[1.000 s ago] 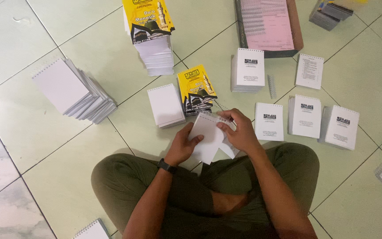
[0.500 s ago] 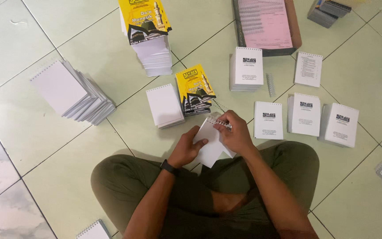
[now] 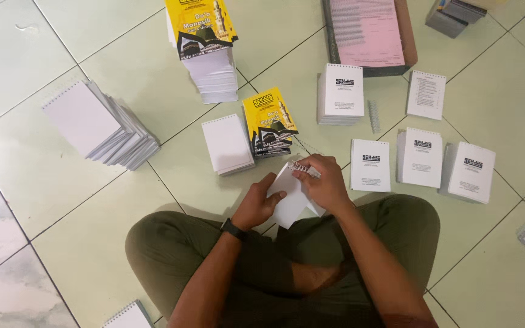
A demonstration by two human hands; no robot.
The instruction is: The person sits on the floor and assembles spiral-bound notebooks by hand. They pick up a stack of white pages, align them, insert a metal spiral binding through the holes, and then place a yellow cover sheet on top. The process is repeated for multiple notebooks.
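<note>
Sitting cross-legged on a floor of pale green glazed tiles (image 3: 62, 243) with dark grout lines, the person in the head view worked among stacks of paper. The left hand (image 3: 259, 206), a black watch (image 3: 233, 229) at its wrist, gripped the near left edge of a small white paper booklet (image 3: 293, 197), thumb over the top sheet and fingers curled beneath. The right hand (image 3: 326, 182) closed over the booklet's far edge, fingertips pinching a white plastic spiral binding coil (image 3: 304, 169) against it. The booklet was held just above the lap, in front of the olive trousers (image 3: 171, 249). To the far left lay a slumped fan of white spiral-bound pads (image 3: 101, 124). Just beyond the hands sat a short pile of yellow-covered booklets (image 3: 268, 121); a taller one (image 3: 205, 48) stood farther off. At the far right was a brown cardboard box of pink sheets (image 3: 369, 33).
</note>
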